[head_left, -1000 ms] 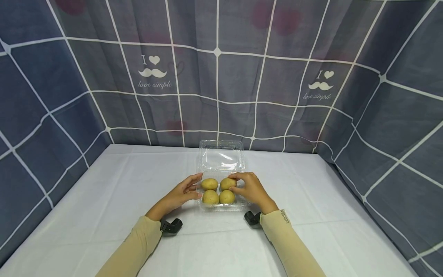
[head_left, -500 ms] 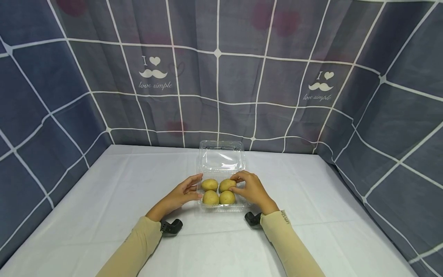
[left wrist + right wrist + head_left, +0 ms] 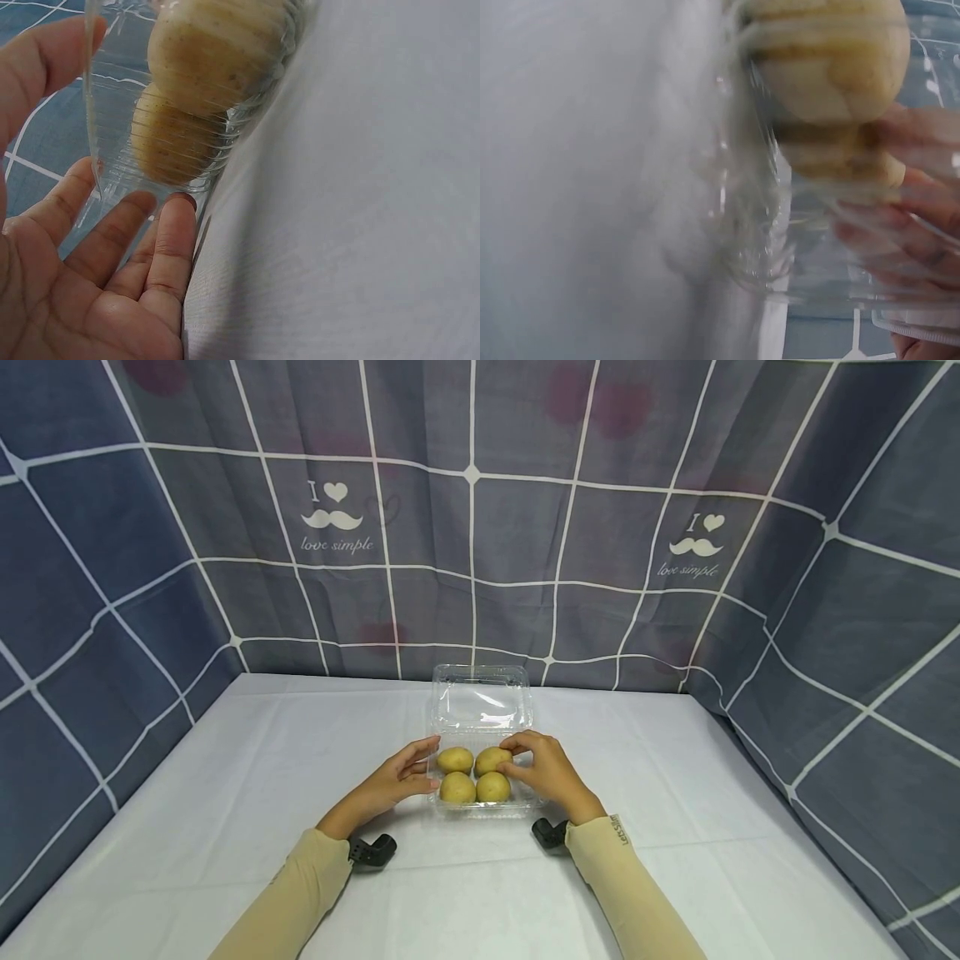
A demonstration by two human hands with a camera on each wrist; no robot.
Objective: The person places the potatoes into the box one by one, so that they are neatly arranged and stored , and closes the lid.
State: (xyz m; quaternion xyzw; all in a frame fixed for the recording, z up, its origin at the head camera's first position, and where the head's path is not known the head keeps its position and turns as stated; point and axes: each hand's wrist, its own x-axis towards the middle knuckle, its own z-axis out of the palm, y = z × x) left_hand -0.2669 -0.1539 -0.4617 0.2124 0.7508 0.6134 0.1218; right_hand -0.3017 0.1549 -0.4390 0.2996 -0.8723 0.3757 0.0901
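A clear plastic clamshell box [image 3: 487, 807] stands on the white cloth with its lid [image 3: 480, 693] tipped back. Inside sit several yellow potatoes in two rows, among them a near-left potato [image 3: 457, 788] and a far-left potato [image 3: 454, 760]. My right hand [image 3: 545, 771] reaches into the box and holds the far-right potato [image 3: 489, 759] between thumb and fingers. On the other side my left hand [image 3: 386, 783] rests its fairly straight fingers against the box's left wall; in the left wrist view its fingertips [image 3: 178, 214] touch the ribbed plastic, thumb near the rim.
White cloth covers the table [image 3: 300, 743]. Beyond its far edge hangs a dark checked curtain [image 3: 510, 527], which also closes off both sides. A black wrist camera [image 3: 371, 852] sits on the left wrist, another black camera [image 3: 549, 833] on the right.
The far-right potato and the right fingers have shifted very slightly left since a second ago. The left hand, the box and the other potatoes look the same.
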